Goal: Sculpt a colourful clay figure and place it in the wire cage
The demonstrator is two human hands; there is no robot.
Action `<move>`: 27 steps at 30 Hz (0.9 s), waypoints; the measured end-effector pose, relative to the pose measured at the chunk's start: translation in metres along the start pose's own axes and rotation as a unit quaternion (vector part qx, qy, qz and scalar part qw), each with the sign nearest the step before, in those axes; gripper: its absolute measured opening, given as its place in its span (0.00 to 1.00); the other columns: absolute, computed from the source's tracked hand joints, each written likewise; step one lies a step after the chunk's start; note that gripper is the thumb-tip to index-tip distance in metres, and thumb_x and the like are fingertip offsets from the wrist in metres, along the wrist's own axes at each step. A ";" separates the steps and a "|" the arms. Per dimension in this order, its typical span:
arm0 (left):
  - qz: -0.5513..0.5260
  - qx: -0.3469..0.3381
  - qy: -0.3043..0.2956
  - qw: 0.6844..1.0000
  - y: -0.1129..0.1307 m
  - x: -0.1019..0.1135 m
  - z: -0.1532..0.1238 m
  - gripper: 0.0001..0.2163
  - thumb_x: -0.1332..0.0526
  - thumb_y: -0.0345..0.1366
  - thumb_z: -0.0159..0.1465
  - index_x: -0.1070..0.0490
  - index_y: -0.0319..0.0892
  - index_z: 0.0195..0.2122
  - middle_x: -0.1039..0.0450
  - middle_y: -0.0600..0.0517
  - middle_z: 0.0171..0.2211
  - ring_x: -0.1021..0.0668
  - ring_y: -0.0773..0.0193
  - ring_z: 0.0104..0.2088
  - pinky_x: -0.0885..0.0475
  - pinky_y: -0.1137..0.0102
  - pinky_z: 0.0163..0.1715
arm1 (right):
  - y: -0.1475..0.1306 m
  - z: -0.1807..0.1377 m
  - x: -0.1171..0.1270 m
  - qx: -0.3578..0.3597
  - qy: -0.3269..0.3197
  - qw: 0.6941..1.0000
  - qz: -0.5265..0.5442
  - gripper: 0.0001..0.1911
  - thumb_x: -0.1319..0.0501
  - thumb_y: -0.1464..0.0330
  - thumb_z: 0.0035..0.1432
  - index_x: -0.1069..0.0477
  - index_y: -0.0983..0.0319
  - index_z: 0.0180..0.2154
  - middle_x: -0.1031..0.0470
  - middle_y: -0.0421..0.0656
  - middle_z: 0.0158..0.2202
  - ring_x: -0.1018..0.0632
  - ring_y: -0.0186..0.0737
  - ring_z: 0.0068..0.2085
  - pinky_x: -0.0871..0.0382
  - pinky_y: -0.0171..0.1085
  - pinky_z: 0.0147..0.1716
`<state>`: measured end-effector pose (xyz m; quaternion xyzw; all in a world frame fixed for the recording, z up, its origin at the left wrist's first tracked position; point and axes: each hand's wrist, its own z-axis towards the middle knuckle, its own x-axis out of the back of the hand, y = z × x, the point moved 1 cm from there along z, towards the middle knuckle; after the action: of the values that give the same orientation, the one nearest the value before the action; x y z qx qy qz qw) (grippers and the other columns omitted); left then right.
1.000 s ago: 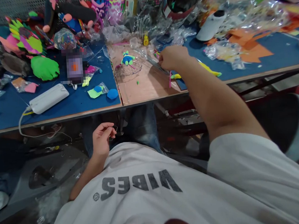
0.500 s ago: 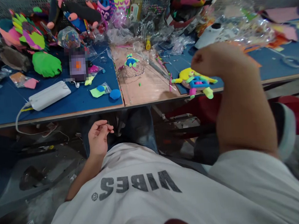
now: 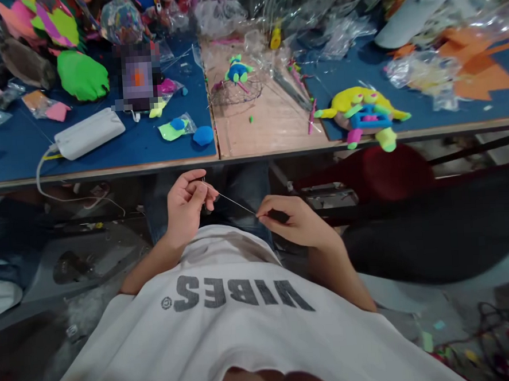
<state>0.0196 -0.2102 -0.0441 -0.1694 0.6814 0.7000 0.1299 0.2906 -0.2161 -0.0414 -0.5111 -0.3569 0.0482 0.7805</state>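
Note:
A thin pale strand (image 3: 237,203), wire or thread, runs straight and slanting between my two hands, in front of the table edge and above my lap. My left hand (image 3: 186,207) pinches its upper end between thumb and fingers; a small bit of something thin stands up at those fingertips, too fine to make out. The lower end sits in the closed thumb and fingertips of my right hand (image 3: 299,219). Beyond them on the table, a small blue-and-green clay figure (image 3: 237,71) stands by a tangle of thin wire (image 3: 248,92).
A yellow clay figure (image 3: 362,112) with a blue middle lies near the front edge. Leftward are a white power bank (image 3: 89,133) with a cable, a blue clay lump (image 3: 203,136) and a green clay piece (image 3: 82,75). A red stool (image 3: 397,170) stands under the table.
My right hand has come down from its raised place at the right and now grips the strand, drawn out from my left hand. The view has tilted down and shifted.

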 end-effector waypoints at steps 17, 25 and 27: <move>0.136 -0.005 0.011 0.991 -0.004 0.016 -0.003 0.14 0.22 0.45 0.65 0.16 0.40 0.43 0.13 0.47 0.33 0.17 0.65 0.26 0.19 0.69 0.31 | 0.018 -0.009 0.007 -0.015 -0.026 0.999 -0.027 0.05 0.34 0.71 0.70 0.21 0.56 0.42 0.19 0.43 0.38 0.20 0.41 0.36 0.26 0.42 0.36; 0.125 0.005 -0.031 0.992 -0.010 0.020 -0.006 0.12 0.23 0.47 0.67 0.13 0.42 0.40 0.16 0.49 0.31 0.19 0.67 0.26 0.22 0.72 0.30 | 0.020 -0.013 0.004 -0.028 -0.019 0.998 -0.044 0.06 0.35 0.74 0.66 0.23 0.56 0.41 0.20 0.42 0.37 0.21 0.41 0.35 0.28 0.41 0.35; 0.123 0.014 -0.034 0.992 -0.012 0.021 -0.005 0.14 0.23 0.49 0.66 0.14 0.42 0.39 0.17 0.49 0.30 0.20 0.67 0.26 0.23 0.72 0.29 | 0.022 -0.011 0.000 -0.029 -0.014 0.999 -0.037 0.06 0.36 0.74 0.65 0.24 0.57 0.40 0.21 0.41 0.37 0.22 0.40 0.35 0.28 0.41 0.35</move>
<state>0.0060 -0.2160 -0.0640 -0.0585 0.7022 0.7062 0.0687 0.3040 -0.2142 -0.0623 -0.5191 -0.3881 0.0164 0.7613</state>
